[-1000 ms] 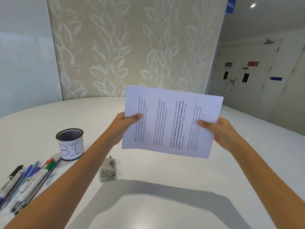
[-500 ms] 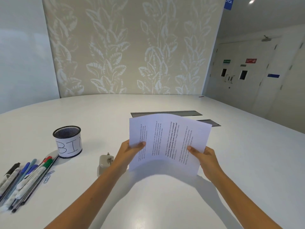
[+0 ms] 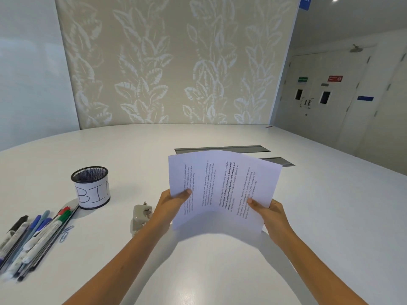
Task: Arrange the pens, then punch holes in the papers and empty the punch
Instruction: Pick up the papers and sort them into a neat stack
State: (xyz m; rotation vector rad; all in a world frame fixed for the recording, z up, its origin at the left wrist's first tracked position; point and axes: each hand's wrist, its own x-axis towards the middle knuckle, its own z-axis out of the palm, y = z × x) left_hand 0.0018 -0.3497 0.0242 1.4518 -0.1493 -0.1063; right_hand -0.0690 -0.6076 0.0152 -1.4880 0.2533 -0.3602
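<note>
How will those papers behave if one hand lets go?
Probably floppy: the papers already bow upward between the left hand and right hand. Likely light, since thumb pinches hold them. The free side would probably droop.

Matt white printed papers (image 3: 222,188); glossy smooth white table (image 3: 330,216); black metal-mesh bin (image 3: 90,187) with paper label; grey, possibly plastic, punch (image 3: 141,216).

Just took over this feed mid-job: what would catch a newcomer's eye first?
The printed papers, bowed upward, held over the white table by the left hand and right hand. Further left stand a mesh cup marked BIN, a row of pens and the small grey punch.
</note>
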